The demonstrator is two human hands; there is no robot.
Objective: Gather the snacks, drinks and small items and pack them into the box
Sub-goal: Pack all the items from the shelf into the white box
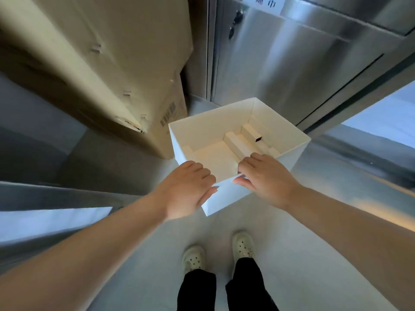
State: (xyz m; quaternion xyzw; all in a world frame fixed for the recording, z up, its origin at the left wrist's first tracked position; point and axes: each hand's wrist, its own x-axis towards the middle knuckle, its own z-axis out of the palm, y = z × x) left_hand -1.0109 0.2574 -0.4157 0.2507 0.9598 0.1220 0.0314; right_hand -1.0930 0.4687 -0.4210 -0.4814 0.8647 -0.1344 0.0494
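Left hand (190, 189): gripping the open white cardboard box (213, 126) by its near rim
Right hand (267, 178): pinching that rim, thumb outside
Best handling: holding it level between both hands

Top edge cuts off the cabinet label (266, 2).

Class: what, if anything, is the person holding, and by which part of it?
The open white box, by its rim beside the near corner. The left hand grips one side; the right hand the other, fingers inside, thumb outside.
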